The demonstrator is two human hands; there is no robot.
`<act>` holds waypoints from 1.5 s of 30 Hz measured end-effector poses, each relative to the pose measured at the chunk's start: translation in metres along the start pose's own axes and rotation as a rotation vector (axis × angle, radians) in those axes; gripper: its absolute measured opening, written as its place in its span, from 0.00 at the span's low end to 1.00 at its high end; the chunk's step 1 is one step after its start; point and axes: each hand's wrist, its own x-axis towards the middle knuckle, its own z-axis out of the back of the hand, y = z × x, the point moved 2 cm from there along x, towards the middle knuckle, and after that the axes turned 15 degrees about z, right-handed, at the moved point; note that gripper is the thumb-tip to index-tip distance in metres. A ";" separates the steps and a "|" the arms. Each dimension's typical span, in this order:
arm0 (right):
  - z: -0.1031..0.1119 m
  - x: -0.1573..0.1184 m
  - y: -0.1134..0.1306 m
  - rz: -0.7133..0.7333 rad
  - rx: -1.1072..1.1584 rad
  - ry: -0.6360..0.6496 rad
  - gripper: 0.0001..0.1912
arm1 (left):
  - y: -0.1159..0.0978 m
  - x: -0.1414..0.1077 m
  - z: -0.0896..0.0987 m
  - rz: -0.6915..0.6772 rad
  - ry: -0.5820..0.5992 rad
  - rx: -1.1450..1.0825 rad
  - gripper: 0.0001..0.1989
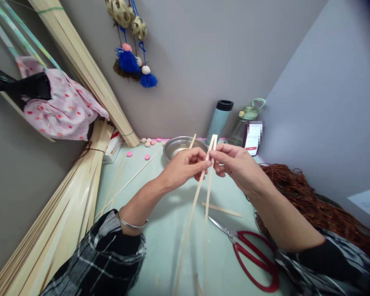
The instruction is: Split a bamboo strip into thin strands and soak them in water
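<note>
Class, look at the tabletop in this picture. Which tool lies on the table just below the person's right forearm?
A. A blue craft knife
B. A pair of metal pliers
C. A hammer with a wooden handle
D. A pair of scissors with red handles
D: a pair of red-handled scissors lies flat on the pale green table, blades pointing toward the thin strips that the left hand and right hand pinch.

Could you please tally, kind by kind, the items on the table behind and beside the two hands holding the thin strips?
Metal bowl: 1
Drink bottles: 2, a grey flask and a clear bottle with a green lid
Phone: 1
Red-handled scissors: 1
Short loose strip: 1
Total: 6
The left hand and right hand pinch the thin strips.
</note>
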 end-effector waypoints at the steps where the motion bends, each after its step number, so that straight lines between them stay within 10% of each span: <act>1: 0.001 0.000 -0.001 0.008 0.001 -0.004 0.19 | 0.000 0.000 0.000 0.003 0.004 0.002 0.16; 22: 0.027 0.009 0.012 0.143 0.024 -0.268 0.11 | -0.001 0.000 0.003 -0.007 0.043 0.051 0.13; 30: 0.009 0.003 0.007 0.037 0.052 0.004 0.14 | 0.003 0.004 0.002 -0.018 0.005 0.004 0.18; 45: 0.023 0.006 0.008 0.023 0.252 0.008 0.15 | 0.007 -0.005 0.007 0.183 0.552 -0.077 0.13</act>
